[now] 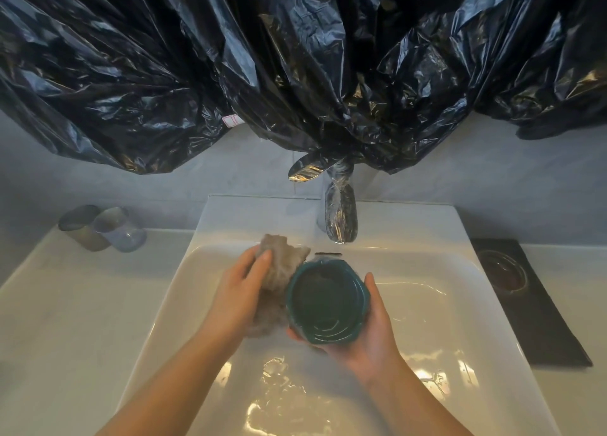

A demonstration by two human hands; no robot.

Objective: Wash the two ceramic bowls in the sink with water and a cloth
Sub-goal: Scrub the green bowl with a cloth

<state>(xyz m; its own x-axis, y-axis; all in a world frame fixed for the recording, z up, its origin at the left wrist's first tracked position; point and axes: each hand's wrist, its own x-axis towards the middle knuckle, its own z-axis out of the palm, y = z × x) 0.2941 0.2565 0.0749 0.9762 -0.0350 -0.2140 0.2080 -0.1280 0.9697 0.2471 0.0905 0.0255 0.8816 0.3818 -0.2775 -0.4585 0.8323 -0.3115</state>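
A dark green ceramic bowl (325,301) is held upright over the white sink (427,304), just below the faucet spout. My right hand (374,334) cups it from the right and from beneath. My left hand (239,288) grips a crumpled grey-brown cloth (279,271) that presses against the bowl's left outer wall. Water lies in the sink bottom. A second bowl (502,270), dark, sits on a black mat at the right of the sink.
A chrome faucet (340,219) wrapped in clear film stands at the sink's back, its lever pointing left. Black plastic sheeting (295,58) covers the wall above. Two cups (105,227) stand on the counter at back left. The black mat (538,307) lies on the right counter.
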